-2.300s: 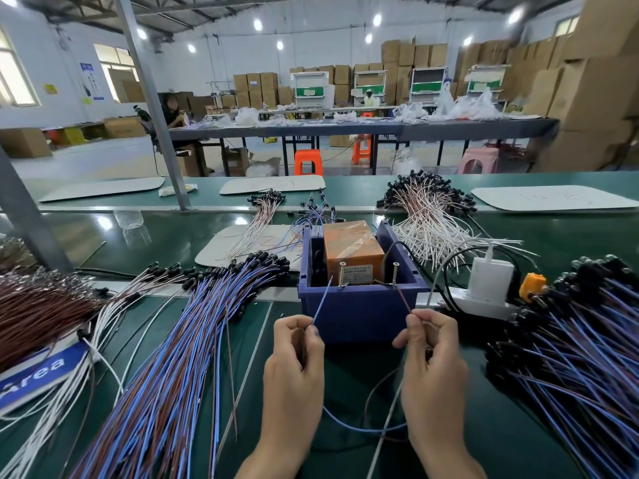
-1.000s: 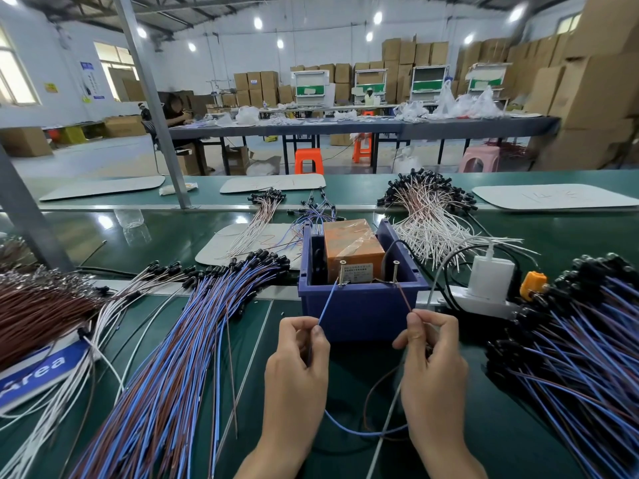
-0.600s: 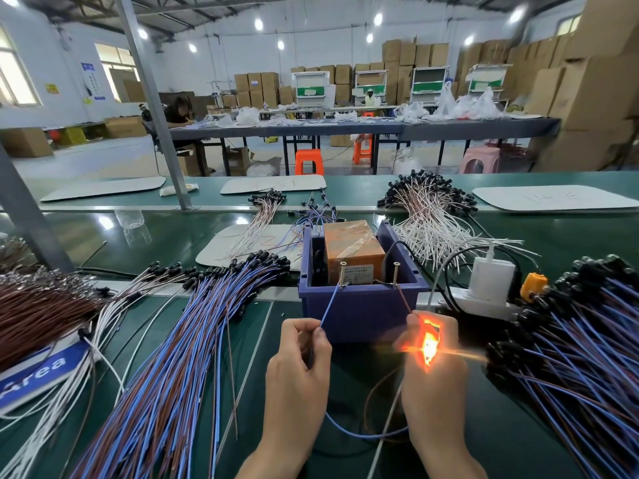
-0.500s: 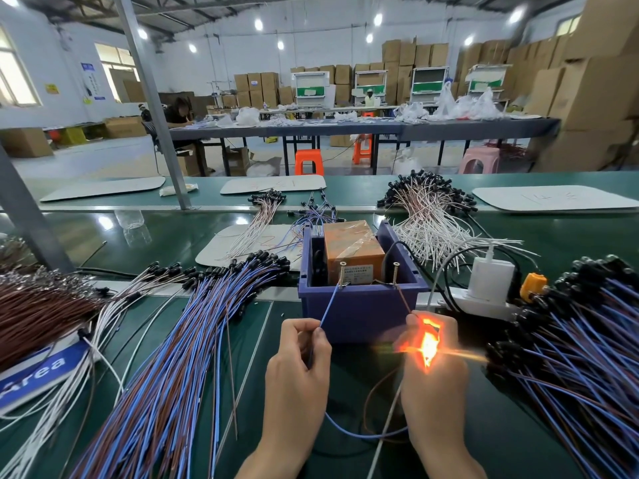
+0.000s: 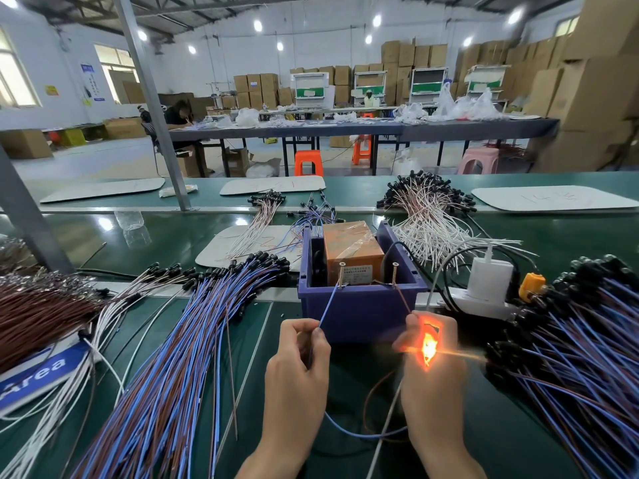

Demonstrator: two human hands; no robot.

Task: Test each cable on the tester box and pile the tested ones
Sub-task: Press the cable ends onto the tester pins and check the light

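Observation:
The tester box (image 5: 356, 311) is a blue tray holding an orange unit (image 5: 351, 252), with two upright screws on its near rim. My left hand (image 5: 299, 368) pinches the blue wire (image 5: 328, 304) of one cable, whose tip touches the left screw (image 5: 341, 274). My right hand (image 5: 430, 361) pinches the brown wire (image 5: 403, 299), which runs up to the right screw (image 5: 394, 274). An orange lamp (image 5: 428, 350) glows between my right fingers. The cable's slack loops on the belt between my wrists. A large pile of blue-and-brown cables (image 5: 173, 357) lies to the left, another (image 5: 584, 347) to the right.
A white power strip (image 5: 484, 304) with a white plug and an orange switch sits right of the box. Brown wires (image 5: 38, 312) lie far left, white cables (image 5: 428, 219) behind the box. The green belt (image 5: 363, 392) carries everything; a grey post (image 5: 152, 105) rises at left.
Both hands have stayed in front of the box with the wire ends on the screws. The lamp in my right hand was dark at first and is now lit orange.

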